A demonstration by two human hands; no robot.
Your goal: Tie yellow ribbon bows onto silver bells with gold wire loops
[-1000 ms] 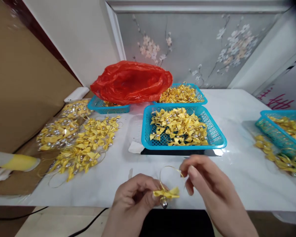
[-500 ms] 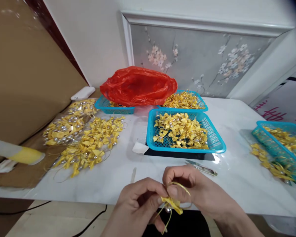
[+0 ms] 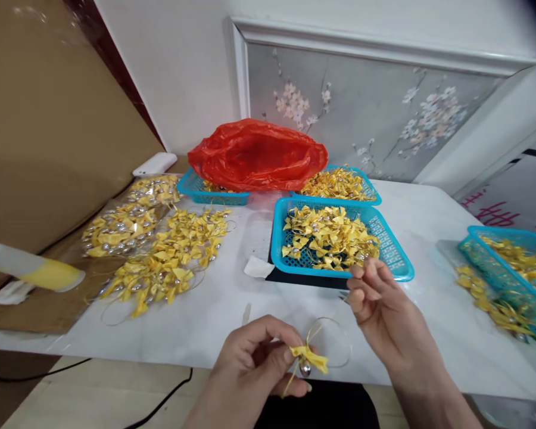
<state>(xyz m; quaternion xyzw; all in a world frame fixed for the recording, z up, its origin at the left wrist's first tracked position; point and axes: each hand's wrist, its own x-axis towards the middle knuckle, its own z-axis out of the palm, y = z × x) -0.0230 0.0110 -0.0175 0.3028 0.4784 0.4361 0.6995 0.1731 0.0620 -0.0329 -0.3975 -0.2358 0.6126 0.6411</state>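
Note:
My left hand pinches a yellow ribbon bow by its left end, just beyond the table's front edge. A silver bead hangs under the bow, and a thin gold cord loops out to its right. My right hand is raised away from the bow, in front of the middle blue basket. Its fingers are curled together; whether they hold anything is too small to make out. Beside those fingers only the tip of the thread snips shows, the rest being hidden behind my hand.
Loose yellow bows lie in a heap at left, beside clear bags of bows. A red plastic bag rests over the back baskets. Another blue basket stands at right. A yellow-and-white roll lies far left.
My right hand has left the bow and moved up and to the right, now covering most of the snips. The bow stays in my left hand, its cord now looped out rightward.

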